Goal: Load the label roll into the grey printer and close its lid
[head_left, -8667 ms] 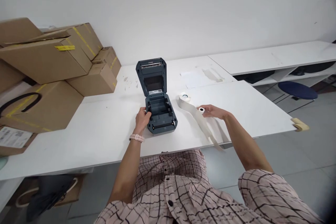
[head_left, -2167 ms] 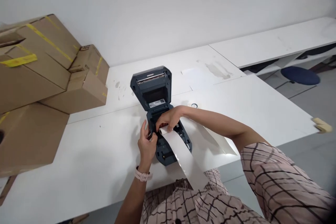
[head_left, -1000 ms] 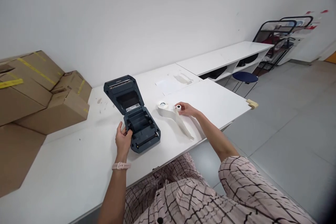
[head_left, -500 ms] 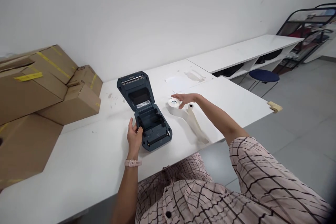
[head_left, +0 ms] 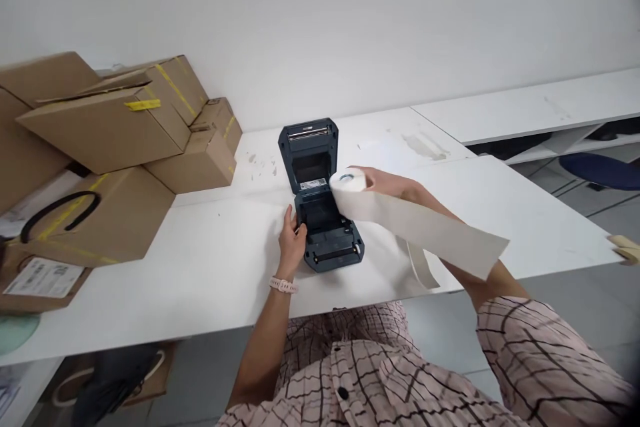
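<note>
A dark label printer (head_left: 327, 238) lies on the white table with its lid (head_left: 311, 167) raised. My left hand (head_left: 291, 238) grips the printer's left side, thumb over the edge. In my right hand (head_left: 393, 183) is a white paper label roll (head_left: 349, 184), lifted beside the printer's right rear, near the hinge and partly over the open bay. From the roll a loose paper strip (head_left: 435, 225) trails to the right, across my forearm. Below it, another strip of paper (head_left: 423, 268) rests by the table's front edge; its roll is hidden.
Cardboard boxes (head_left: 195, 163) with yellow tape are stacked on the left of the table (head_left: 215, 247). A black curved strap (head_left: 60, 203) lies on one box. To the right, a blue stool (head_left: 600, 170) stands by a white shelf unit (head_left: 550, 103). The wall is behind.
My right hand has taken hold of the label roll and brought it up and left to the printer, its strip unrolling. My left hand stays on the printer. The view has swung left.
</note>
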`<action>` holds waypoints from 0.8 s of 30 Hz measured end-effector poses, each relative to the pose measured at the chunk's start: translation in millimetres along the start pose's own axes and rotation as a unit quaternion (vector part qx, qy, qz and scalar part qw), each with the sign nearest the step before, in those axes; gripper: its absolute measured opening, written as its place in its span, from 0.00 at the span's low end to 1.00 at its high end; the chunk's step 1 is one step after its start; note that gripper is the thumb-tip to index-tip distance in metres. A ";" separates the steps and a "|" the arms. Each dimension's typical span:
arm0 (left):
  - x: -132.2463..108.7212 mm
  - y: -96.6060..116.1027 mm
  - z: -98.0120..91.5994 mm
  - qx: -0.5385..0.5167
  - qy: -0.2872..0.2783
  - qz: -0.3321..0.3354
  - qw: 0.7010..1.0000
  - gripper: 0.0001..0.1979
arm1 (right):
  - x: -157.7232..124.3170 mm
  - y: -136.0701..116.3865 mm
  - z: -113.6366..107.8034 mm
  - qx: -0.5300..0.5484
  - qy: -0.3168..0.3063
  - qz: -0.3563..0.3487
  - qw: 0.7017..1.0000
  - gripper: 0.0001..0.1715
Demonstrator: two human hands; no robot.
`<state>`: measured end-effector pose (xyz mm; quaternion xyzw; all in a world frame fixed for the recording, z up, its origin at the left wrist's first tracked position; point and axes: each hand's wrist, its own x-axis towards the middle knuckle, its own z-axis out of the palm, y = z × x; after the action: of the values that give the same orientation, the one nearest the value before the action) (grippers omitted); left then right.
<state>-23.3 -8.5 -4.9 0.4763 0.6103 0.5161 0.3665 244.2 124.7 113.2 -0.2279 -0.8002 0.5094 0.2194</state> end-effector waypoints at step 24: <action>-2.4 16.7 2.4 0.053 0.010 -0.010 0.998 0.42 | 100.5 -7.7 77.9 -0.415 -0.186 0.145 0.879 0.41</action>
<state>-17.0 -10.0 10.8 0.4838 0.6453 0.4836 0.3401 117.2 125.2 102.2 -0.3127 -0.9223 0.1897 -0.1245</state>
